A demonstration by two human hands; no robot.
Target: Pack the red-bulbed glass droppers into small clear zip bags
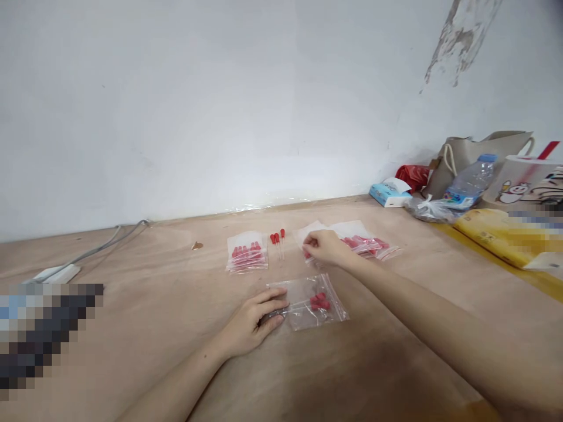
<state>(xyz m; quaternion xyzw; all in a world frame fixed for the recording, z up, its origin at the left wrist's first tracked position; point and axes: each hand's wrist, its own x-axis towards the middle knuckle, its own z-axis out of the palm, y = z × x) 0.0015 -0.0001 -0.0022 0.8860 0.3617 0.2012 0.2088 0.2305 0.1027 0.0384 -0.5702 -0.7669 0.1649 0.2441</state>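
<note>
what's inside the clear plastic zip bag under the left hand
The bag shows overlapping red-tipped pieces with thin pale stems; their count is unclear. The left hand covers one end, hiding whatever lies beneath.

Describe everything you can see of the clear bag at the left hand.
The clear bag looks like thin, shiny plastic. It lies flat on the table, a zip-like strip along its right end. Inside are red-headed pieces with thin stems, heads toward the strip. The left hand touches its left end.

Left hand (255, 319) on clear bag (303, 293); 3 red-topped pieces (277, 238) beyond.
</note>
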